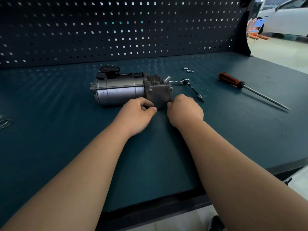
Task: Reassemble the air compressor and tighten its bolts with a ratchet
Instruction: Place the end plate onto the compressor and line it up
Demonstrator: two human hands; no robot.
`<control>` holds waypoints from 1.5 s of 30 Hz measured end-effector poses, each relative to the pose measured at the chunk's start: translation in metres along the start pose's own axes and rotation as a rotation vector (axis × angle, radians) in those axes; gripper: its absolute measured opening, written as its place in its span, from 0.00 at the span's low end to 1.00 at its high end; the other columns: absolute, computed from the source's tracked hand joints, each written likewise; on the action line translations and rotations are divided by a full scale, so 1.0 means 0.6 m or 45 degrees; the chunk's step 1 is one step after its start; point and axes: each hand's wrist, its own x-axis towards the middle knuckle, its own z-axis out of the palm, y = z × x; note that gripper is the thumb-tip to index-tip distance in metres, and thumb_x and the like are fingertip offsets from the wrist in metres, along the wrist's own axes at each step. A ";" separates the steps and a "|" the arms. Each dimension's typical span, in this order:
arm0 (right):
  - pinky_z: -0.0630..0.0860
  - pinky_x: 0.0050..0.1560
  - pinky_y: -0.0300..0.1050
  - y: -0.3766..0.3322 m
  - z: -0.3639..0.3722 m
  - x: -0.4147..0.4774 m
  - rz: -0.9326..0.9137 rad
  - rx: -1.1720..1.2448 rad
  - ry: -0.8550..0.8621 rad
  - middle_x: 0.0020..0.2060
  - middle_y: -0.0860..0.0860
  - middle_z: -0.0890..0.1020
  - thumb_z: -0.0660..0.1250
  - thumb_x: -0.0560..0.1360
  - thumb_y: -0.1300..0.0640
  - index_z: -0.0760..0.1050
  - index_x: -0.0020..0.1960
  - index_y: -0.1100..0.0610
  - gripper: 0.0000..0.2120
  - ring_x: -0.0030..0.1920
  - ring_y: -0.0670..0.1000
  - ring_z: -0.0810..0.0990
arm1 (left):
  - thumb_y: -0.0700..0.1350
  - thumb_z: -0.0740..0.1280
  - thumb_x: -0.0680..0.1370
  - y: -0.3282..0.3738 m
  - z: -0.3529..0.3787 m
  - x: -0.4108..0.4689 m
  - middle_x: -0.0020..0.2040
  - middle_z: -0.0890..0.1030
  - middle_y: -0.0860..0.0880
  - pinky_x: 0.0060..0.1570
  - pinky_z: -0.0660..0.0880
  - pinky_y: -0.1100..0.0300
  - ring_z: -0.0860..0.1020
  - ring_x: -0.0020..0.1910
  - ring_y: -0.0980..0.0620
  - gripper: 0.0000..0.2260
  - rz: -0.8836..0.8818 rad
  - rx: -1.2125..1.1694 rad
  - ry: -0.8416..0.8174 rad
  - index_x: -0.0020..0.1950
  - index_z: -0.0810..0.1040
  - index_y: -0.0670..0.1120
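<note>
Left hand [138, 112] and right hand [183, 110], centre frame, fingers curled at cover plate [160, 96] lower corners, contents hidden; misaligned finger-starting may cross-thread bolts [170, 88] in air compressor [120, 91].

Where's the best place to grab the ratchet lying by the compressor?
Take the ratchet near its round head, coming from the right with the right hand. That side faces bare bench. The handle's other end sits behind the air compressor, and holding the thin extension bar alone would likely let it swing.
</note>
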 end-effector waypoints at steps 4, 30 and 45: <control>0.62 0.33 0.44 0.001 0.003 0.002 -0.003 -0.011 -0.007 0.32 0.49 0.68 0.62 0.77 0.45 0.61 0.35 0.53 0.18 0.38 0.55 0.70 | 0.50 0.68 0.76 0.001 0.000 0.000 0.32 0.75 0.56 0.33 0.67 0.64 0.74 0.29 0.62 0.02 0.002 -0.009 -0.007 0.45 0.77 0.56; 0.58 0.27 0.40 0.007 0.004 0.006 0.001 0.042 -0.013 0.31 0.48 0.68 0.64 0.75 0.47 0.64 0.34 0.52 0.16 0.32 0.53 0.69 | 0.50 0.68 0.76 -0.001 0.000 0.001 0.29 0.74 0.58 0.28 0.65 0.70 0.72 0.26 0.67 0.01 -0.002 0.029 -0.018 0.46 0.78 0.56; 0.66 0.36 0.44 0.005 0.000 0.003 -0.018 0.067 -0.049 0.36 0.51 0.72 0.64 0.77 0.48 0.69 0.41 0.55 0.12 0.39 0.57 0.72 | 0.46 0.68 0.75 -0.008 0.009 0.005 0.49 0.81 0.55 0.48 0.75 0.60 0.80 0.47 0.55 0.08 -0.085 -0.076 0.024 0.52 0.78 0.58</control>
